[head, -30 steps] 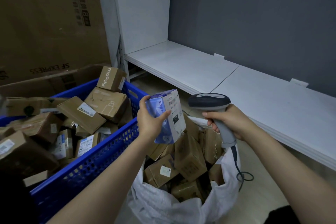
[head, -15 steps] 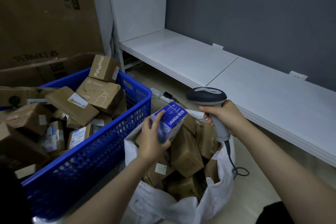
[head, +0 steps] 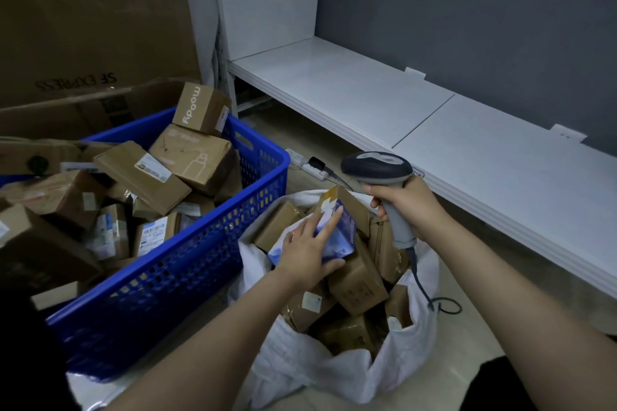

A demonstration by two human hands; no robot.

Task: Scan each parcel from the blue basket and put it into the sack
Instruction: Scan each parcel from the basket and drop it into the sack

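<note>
My left hand (head: 309,252) grips a small blue-and-white parcel (head: 337,235) and holds it down on the pile of brown boxes inside the white sack (head: 337,374), fingers spread over its top. My right hand (head: 405,205) is closed on the handle of a grey barcode scanner (head: 377,167), held upright just above the sack's far rim, its cable (head: 424,290) trailing down. The blue basket (head: 187,274) stands to the left, heaped with several brown parcels (head: 143,173), one marked "moody" (head: 200,108).
A low white shelf (head: 400,110) runs along the grey wall on the right. A power strip (head: 307,165) lies on the floor behind the sack. Large cardboard cartons (head: 90,20) stand behind the basket.
My left hand has carried the blue parcel from in front of the scanner down onto the boxes in the sack. The scanner hand has stayed about where it was.
</note>
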